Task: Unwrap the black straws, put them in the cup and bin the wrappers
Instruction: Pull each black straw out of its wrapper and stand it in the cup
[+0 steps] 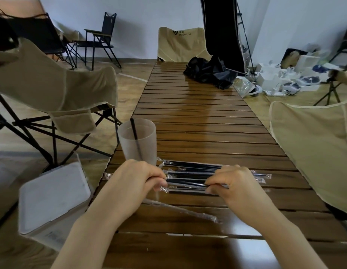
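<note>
A frosted plastic cup (pixel 145 141) stands near the slatted table's left edge with one black straw (pixel 134 131) leaning in it. Several wrapped black straws (pixel 190 165) lie in a loose pile just right of the cup. Above that pile, my left hand (pixel 134 183) and my right hand (pixel 234 185) each pinch one end of a wrapped black straw (pixel 185 181) held level between them. An empty clear wrapper (pixel 180 208) lies on the table below my hands.
A white lidded bin (pixel 52 197) sits on the floor left of the table. Beige folding chairs stand at left (pixel 52 88), right (pixel 314 144) and the far end. A black bag (pixel 209 71) lies at the table's far end. Boxes clutter the floor at right.
</note>
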The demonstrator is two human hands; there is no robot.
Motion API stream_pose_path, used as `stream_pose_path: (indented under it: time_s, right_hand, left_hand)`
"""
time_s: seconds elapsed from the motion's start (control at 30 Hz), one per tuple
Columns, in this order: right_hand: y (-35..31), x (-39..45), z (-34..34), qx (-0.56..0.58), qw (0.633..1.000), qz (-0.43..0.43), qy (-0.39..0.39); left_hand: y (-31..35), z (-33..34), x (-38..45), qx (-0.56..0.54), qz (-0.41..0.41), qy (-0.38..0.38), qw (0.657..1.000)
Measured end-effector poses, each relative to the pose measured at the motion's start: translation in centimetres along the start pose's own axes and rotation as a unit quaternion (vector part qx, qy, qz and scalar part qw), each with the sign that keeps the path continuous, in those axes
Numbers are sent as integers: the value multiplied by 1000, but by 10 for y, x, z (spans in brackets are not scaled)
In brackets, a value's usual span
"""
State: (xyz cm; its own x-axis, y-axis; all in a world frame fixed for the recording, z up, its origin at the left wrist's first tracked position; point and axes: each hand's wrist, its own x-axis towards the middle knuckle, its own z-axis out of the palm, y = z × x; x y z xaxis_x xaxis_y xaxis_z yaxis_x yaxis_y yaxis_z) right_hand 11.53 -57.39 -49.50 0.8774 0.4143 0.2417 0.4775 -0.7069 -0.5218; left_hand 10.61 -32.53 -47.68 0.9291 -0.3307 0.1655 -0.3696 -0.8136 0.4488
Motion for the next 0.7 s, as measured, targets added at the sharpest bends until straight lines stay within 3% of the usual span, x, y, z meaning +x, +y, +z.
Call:
stream_pose_path:
  time_s: [0.13, 0.37, 0.7]
  right_hand:
    - [-1, 1, -6, 40, 999, 16, 5]
    - [6, -1, -7, 5, 998, 51, -30]
    - [-4, -1, -9, 75, 995, 58, 25]
  left_hand:
    - [-4, -5, 1, 3, -14, 1, 1000]
    - [-20, -16, -4, 16, -45, 7, 999]
    - [-18, -18, -2, -14, -37, 49, 998]
